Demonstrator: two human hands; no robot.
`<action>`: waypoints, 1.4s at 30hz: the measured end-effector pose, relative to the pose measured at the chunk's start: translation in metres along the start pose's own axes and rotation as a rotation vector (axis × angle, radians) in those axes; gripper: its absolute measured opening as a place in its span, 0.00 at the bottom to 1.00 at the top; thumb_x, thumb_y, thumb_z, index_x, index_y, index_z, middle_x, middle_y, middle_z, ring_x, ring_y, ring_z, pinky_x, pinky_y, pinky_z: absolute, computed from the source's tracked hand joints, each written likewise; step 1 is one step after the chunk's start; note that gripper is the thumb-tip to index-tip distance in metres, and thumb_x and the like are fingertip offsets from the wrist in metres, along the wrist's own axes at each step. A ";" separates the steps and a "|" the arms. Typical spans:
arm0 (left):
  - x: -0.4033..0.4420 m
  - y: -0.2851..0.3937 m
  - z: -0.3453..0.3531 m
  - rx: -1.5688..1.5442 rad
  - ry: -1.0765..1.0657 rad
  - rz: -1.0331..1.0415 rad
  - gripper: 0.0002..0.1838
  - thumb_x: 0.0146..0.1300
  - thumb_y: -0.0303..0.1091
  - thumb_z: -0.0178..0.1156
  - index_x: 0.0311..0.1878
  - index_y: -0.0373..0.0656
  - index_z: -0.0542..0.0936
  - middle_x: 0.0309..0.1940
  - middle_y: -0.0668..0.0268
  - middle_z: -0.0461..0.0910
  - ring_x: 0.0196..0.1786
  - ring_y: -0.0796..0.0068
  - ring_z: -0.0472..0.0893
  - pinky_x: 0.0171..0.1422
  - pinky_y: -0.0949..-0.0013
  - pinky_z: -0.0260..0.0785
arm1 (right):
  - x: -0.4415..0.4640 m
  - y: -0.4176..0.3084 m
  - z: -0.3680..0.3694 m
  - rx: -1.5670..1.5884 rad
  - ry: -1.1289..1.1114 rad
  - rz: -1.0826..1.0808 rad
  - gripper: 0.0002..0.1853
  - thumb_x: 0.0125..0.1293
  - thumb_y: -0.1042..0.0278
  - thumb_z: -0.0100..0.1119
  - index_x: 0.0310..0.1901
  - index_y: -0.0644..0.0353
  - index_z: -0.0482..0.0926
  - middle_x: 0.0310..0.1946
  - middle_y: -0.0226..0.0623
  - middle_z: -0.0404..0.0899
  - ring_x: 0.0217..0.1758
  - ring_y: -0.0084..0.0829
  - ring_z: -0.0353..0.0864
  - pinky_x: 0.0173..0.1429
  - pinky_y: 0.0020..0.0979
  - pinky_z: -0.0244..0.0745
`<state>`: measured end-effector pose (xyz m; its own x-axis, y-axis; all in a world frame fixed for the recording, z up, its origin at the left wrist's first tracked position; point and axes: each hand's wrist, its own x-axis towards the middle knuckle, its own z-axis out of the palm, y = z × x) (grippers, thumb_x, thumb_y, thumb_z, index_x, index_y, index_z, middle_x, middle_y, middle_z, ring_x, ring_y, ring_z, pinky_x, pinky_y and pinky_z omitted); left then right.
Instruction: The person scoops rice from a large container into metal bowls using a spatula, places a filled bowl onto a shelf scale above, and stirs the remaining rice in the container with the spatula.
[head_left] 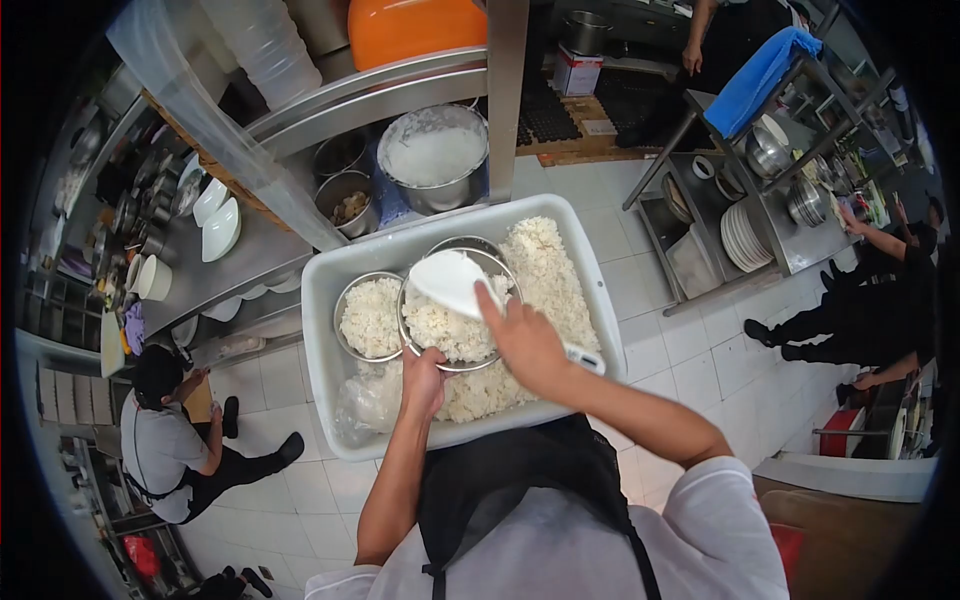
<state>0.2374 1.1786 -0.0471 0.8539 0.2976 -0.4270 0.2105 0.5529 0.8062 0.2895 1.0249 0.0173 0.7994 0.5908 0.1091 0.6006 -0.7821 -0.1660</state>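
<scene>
A large white tub [316, 275] holds loose cooked rice [552, 275], with a clear plastic bag [362, 402] at its near left corner. My left hand [425, 380] grips the near rim of a round metal bowl [401, 318] over the tub, with rice [455, 330] in it. In my right hand [530, 345] is a white rice paddle [448, 283], its blade flat over the rice in this bowl. Beside it, to the left, sits a second metal bowl [338, 318] filled with rice. Another metal rim [470, 240] shows just behind the held bowl.
Beyond the tub, a metal shelf holds a big pot [433, 190] with white contents, a smaller pot [347, 205] and an orange container [415, 35]. A co-worker [165, 430] is at left; others stand at right near a metal rack with stacked plates [745, 235].
</scene>
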 end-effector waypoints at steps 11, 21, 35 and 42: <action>0.005 0.011 -0.005 -0.002 0.046 0.035 0.34 0.44 0.17 0.40 0.59 0.43 0.51 0.47 0.55 0.66 0.41 0.60 0.76 0.35 0.58 0.78 | -0.041 0.011 -0.055 -0.081 -0.282 0.033 0.42 0.47 0.82 0.50 0.66 0.51 0.47 0.32 0.47 0.66 0.35 0.43 0.70 0.42 0.38 0.66; 0.017 0.006 0.001 -0.010 0.004 0.059 0.38 0.43 0.16 0.39 0.63 0.44 0.46 0.53 0.51 0.63 0.46 0.57 0.75 0.36 0.58 0.79 | -0.047 0.030 -0.104 -0.265 -0.463 0.034 0.33 0.55 0.76 0.44 0.64 0.45 0.54 0.36 0.42 0.69 0.41 0.37 0.70 0.46 0.32 0.64; 0.018 0.012 -0.006 -0.083 0.044 0.058 0.38 0.43 0.16 0.38 0.64 0.45 0.46 0.55 0.51 0.61 0.53 0.54 0.71 0.41 0.53 0.77 | -0.027 0.042 -0.115 -0.492 -0.473 -0.057 0.24 0.59 0.71 0.41 0.60 0.45 0.63 0.38 0.43 0.72 0.46 0.38 0.71 0.51 0.32 0.59; 0.014 0.029 -0.026 -0.135 0.059 0.098 0.40 0.42 0.16 0.41 0.64 0.48 0.47 0.55 0.53 0.62 0.52 0.56 0.71 0.43 0.54 0.74 | -0.022 0.082 -0.011 0.144 -0.611 0.073 0.24 0.59 0.65 0.49 0.59 0.47 0.64 0.35 0.46 0.77 0.39 0.43 0.76 0.41 0.38 0.70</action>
<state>0.2426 1.2191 -0.0407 0.8366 0.3984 -0.3759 0.0587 0.6172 0.7846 0.3210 0.9454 0.0120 0.6609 0.5769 -0.4801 0.5033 -0.8152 -0.2867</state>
